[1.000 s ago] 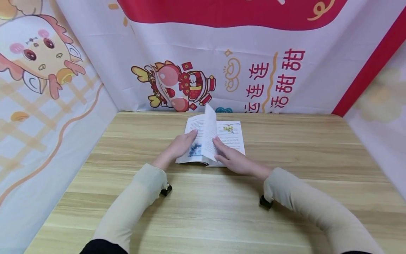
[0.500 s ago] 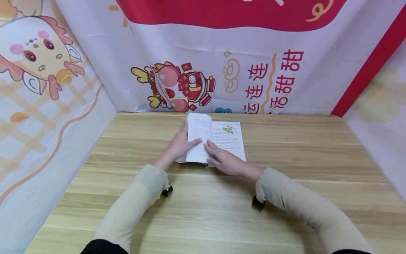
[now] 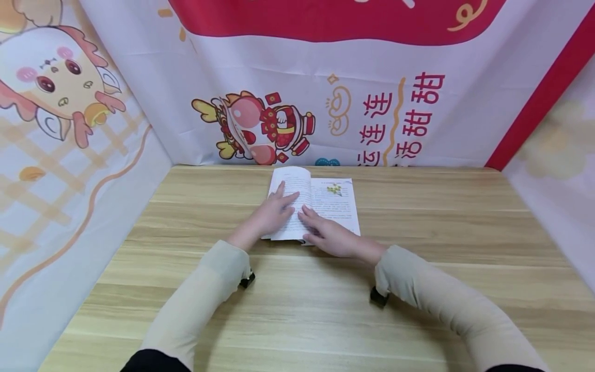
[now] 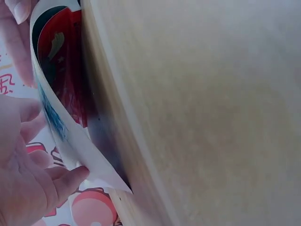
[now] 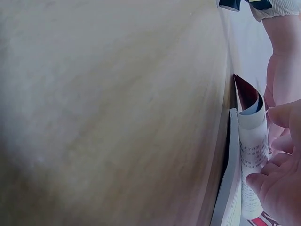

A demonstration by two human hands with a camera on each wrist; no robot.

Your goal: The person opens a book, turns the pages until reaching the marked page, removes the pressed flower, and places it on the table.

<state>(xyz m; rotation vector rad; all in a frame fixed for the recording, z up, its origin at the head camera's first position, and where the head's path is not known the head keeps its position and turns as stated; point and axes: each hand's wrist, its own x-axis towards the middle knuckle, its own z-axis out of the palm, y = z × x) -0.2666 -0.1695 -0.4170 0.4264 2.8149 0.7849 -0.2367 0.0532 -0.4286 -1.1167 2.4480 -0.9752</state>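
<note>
An open book (image 3: 333, 208) lies near the table's far edge, with printed text and a small yellow flower picture on its right page. My left hand (image 3: 272, 213) rests on the left page (image 3: 293, 178), its fingers spread over the paper. Close to the spine, my right hand (image 3: 333, 236) touches the book with fingers nearly straight. In the left wrist view, the left-hand leaves (image 4: 89, 157) bow up from the table, and a red cover (image 4: 61, 66) shows beneath them. The right wrist view shows the thicker page block (image 5: 230, 188) beside the curved leaves.
The wooden table (image 3: 316, 310) spreads around the book. A printed cloth (image 3: 297, 62) with red lettering and a cartoon figure hangs behind the far edge. Another patterned cloth (image 3: 83, 206) covers the left side. Small black devices sit under both wrists.
A raised leaf has gone over from right to left and now lies on the left side. My left hand has moved from the left edge onto the page; my right hand shifted slightly left.
</note>
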